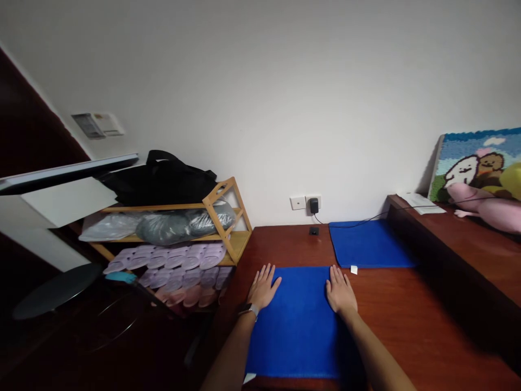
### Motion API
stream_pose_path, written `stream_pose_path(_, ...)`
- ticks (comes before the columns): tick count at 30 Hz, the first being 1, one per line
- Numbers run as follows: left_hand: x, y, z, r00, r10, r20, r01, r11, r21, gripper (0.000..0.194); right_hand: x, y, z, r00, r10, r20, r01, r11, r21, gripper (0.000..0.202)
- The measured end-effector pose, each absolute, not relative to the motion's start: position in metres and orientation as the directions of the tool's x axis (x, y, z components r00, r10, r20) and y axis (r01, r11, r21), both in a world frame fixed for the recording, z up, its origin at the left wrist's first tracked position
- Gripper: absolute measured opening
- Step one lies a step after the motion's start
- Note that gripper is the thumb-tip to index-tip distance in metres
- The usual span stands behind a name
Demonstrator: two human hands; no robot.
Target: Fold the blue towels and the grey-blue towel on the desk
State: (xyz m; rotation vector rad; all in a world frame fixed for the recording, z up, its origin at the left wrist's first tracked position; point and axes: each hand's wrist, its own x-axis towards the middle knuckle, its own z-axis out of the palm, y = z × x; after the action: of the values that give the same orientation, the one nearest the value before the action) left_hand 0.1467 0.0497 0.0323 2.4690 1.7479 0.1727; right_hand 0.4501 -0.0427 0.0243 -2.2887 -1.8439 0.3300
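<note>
Near blue cloth point(299, 326) points lengthwise toward wall point(268, 108)

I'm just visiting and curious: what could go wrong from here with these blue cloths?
The left hand and right hand press near opposite edges of the near cloth, so uneven pressure might wrinkle or skew it. The black cable crosses the back of the far cloth, so moving that cloth could tug the cable.

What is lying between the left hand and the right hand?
Between the left hand and the right hand lies a flat blue cloth, seen in the head view.
</note>
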Motion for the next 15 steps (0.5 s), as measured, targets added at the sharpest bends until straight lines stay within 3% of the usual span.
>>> stream_pose_path(5, 0.154, 0.054, 0.049, 0.316, 0.947, -0.058, 0.944, -0.307, 0.120, 0.082, 0.450, -0.042, 0.026, 0.209, 0.975, -0.071, 0.928, -0.220, -0.301, 0.068)
stream_pose_path(10, 0.222, 0.028, 0.053, 0.466, 0.876, 0.123, 0.869, -0.480, 0.120, 0.076, 0.450, -0.042, 0.025, 0.202, 0.977, -0.060, 0.931, -0.211, -0.297, 0.068)
stream_pose_path(15, 0.298, -0.007, 0.025, 0.638, 0.751, 0.171, 0.729, -0.660, 0.182, 0.067, 0.451, -0.042, 0.021, 0.184, 0.981, -0.057, 0.946, -0.193, -0.259, 0.067)
